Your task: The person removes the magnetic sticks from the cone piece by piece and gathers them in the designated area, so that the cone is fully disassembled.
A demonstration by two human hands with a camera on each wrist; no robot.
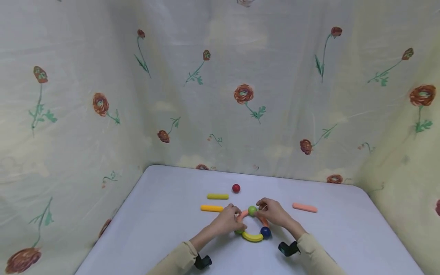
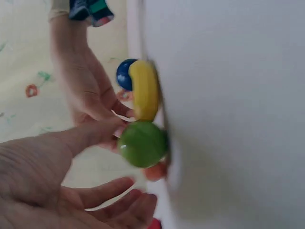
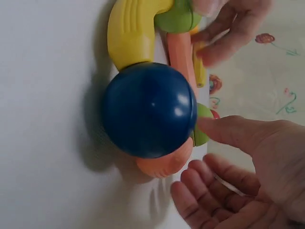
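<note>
A closed ring lies on the white table, made of balls and curved rods. It has a blue ball [image 1: 266, 232], a yellow curved rod [image 1: 252, 237], two green balls [image 1: 252, 210], a salmon curved rod [image 1: 243, 215] and an orange curved rod [image 1: 264, 221]. At the ring's left side is my left hand [image 1: 228, 219], its thumb and fingers spread apart beside the nearer green ball [image 2: 143, 144]. My right hand [image 1: 273, 212] is at the upper right, thumb close to the far green ball [image 3: 202, 125], fingers loosely bent. Whether either thumb touches a ball is unclear.
Beyond the ring lie a red ball [image 1: 236, 188], a yellow-green straight rod [image 1: 218, 196] and an orange-yellow straight rod [image 1: 211, 208]. A salmon straight rod [image 1: 304, 207] lies to the right. Flowered curtains [image 1: 220, 107] hang around the table [image 1: 165, 214].
</note>
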